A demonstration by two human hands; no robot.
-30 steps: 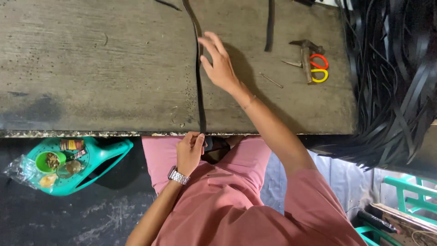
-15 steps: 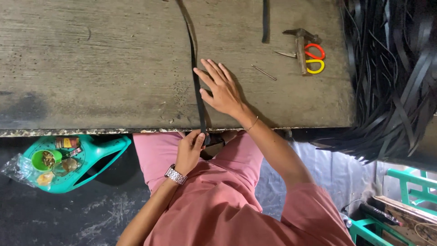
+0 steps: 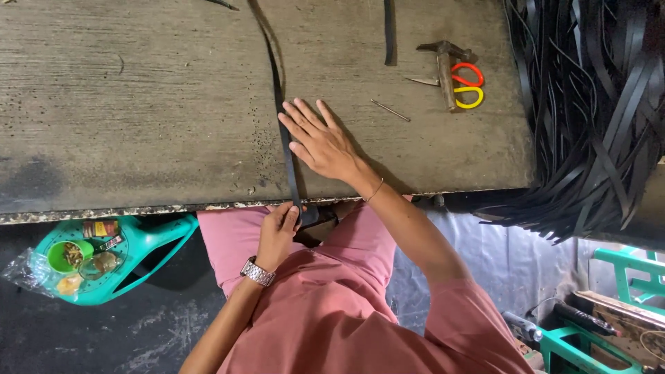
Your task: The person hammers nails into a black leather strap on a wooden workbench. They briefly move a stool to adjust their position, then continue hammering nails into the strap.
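Observation:
A long black strip point(image 3: 280, 118) runs down the worn wooden table point(image 3: 138, 111) to its near edge. My right hand point(image 3: 320, 140) lies flat on the table with fingers spread, its fingertips pressing on the strip. My left hand point(image 3: 278, 232), with a metal watch on the wrist, is below the table edge and grips the strip's near end together with a small dark object that I cannot make out.
A hammer point(image 3: 445, 61), red and yellow handled scissors point(image 3: 465, 84), a thin nail point(image 3: 390, 110) and a short black strip point(image 3: 390, 31) lie at the far right. A heap of black strips point(image 3: 596, 111) hangs off the right edge. A teal tray point(image 3: 97, 260) with small items sits lower left.
My right hand has slid along the strip toward the near edge of the table. My left hand has stayed at the edge, holding the strip's end.

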